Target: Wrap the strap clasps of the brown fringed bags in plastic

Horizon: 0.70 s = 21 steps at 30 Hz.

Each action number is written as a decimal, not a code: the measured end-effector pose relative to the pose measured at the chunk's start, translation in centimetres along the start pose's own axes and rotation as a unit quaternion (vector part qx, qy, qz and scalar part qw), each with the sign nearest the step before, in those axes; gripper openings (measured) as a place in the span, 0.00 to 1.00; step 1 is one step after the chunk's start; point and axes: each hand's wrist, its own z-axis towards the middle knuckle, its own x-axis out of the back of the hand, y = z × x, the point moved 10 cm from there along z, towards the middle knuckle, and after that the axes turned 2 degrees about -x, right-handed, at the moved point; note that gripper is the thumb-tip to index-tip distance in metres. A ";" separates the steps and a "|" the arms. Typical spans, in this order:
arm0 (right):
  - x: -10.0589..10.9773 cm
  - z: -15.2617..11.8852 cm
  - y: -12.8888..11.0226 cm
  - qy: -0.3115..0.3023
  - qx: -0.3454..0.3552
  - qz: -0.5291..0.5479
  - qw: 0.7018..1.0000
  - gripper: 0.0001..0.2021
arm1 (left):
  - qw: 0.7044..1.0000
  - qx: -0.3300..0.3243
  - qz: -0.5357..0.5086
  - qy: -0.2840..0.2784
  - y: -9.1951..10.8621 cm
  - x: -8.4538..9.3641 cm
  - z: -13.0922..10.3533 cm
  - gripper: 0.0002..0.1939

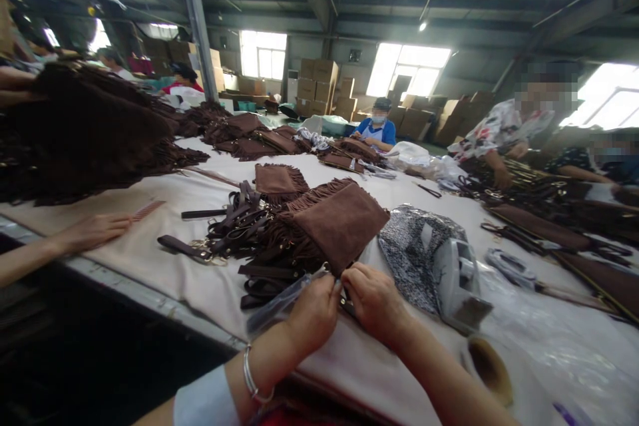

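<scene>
Carefully does it at the corner

Our left hand (315, 311) and right hand (372, 299) grip the near corner of the fringed brown pouch (339, 223), fingers hiding the exact part. It lies beside the dark straps (244, 213); a hard tug might tangle its fringe with them. The table edge (150, 297) bounds us leftward, past open cloth (194, 286); the tape dispenser (452, 279) crowds our right.

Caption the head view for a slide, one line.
Left hand and right hand meet at a corner of a fringed brown pouch, beside dark straps on a pale table.
</scene>
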 end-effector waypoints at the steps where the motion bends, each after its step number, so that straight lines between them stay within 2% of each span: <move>1: -0.2 -0.1 0.1 -0.002 -0.003 -0.001 1.000 0.10 | 0.999 0.008 -0.038 -0.004 -0.2 0.0 0.1 0.16; 7: -0.6 -0.6 0.1 -0.006 0.008 -0.027 1.000 0.09 | 0.986 0.063 -0.155 -0.023 -1.1 -0.3 0.8 0.17; 10: -0.4 -1.0 -0.3 0.007 0.025 -0.054 0.998 0.10 | 0.963 0.123 -0.235 -0.050 -1.9 -1.2 0.6 0.17; 12: -0.3 -1.2 -0.5 0.013 0.036 -0.067 0.997 0.11 | 0.918 0.186 -0.337 -0.092 -2.3 -2.6 0.0 0.17; 15: -0.1 -1.5 -0.9 0.018 0.061 -0.069 0.996 0.12 | 0.818 0.265 -0.479 -0.174 -1.9 -4.9 -1.3 0.17; 17: 0.0 -1.8 -1.2 0.021 0.087 -0.068 0.994 0.11 | 0.781 0.287 -0.517 -0.201 -1.4 -5.7 -1.8 0.18; 19: 0.1 -2.3 -1.5 0.032 0.109 -0.071 0.991 0.10 | 0.791 0.287 -0.509 -0.182 -1.6 -5.8 -1.8 0.18; 21: 0.4 -2.8 -1.7 0.045 0.120 -0.070 0.989 0.10 | 0.840 0.257 -0.460 -0.132 -2.0 -5.1 -1.3 0.16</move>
